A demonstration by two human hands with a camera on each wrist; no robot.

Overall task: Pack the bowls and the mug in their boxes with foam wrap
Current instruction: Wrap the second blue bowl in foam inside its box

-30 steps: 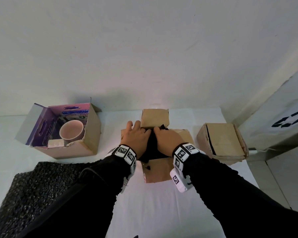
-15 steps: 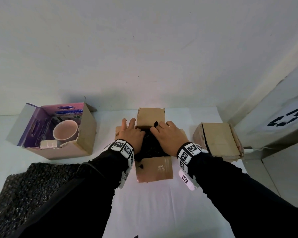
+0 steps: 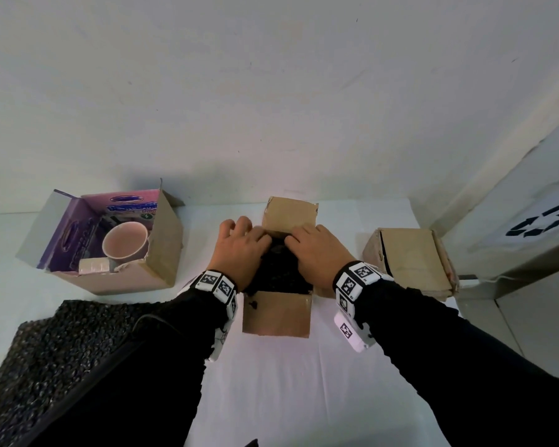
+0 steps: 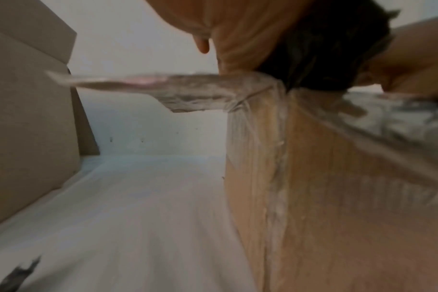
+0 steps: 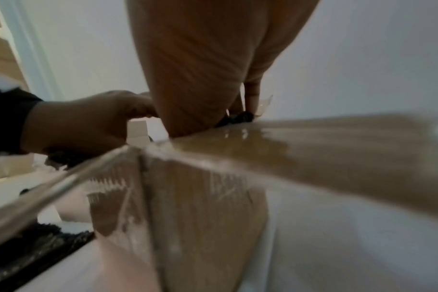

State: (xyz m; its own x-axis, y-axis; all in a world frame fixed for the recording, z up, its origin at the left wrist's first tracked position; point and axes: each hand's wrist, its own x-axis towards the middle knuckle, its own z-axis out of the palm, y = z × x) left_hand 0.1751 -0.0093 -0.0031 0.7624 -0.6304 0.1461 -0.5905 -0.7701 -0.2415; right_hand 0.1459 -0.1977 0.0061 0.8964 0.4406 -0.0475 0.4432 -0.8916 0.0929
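Note:
A brown cardboard box (image 3: 276,312) stands open at the table's centre, its far flap (image 3: 289,216) upright. A bundle wrapped in black foam (image 3: 278,269) fills its opening; what is inside the wrap is hidden. My left hand (image 3: 239,250) and right hand (image 3: 317,253) lie side by side on top of the bundle and press it down, fingertips near the far flap. The left wrist view shows my left hand (image 4: 238,29) on the foam bundle (image 4: 325,49) above the taped box wall (image 4: 338,197). A pink mug (image 3: 125,240) sits in a purple-lined box (image 3: 162,253) at the left.
A closed brown box (image 3: 410,259) stands to the right of the centre box. A sheet of black foam wrap (image 3: 62,350) lies at the near left, partly under my left sleeve. A small pale block (image 3: 92,265) sits beside the mug. The wall runs close behind the boxes.
Both hands have stayed on the foam bundle and slid a little toward the far flap. The bundle sits slightly lower in the box. The head view has tilted.

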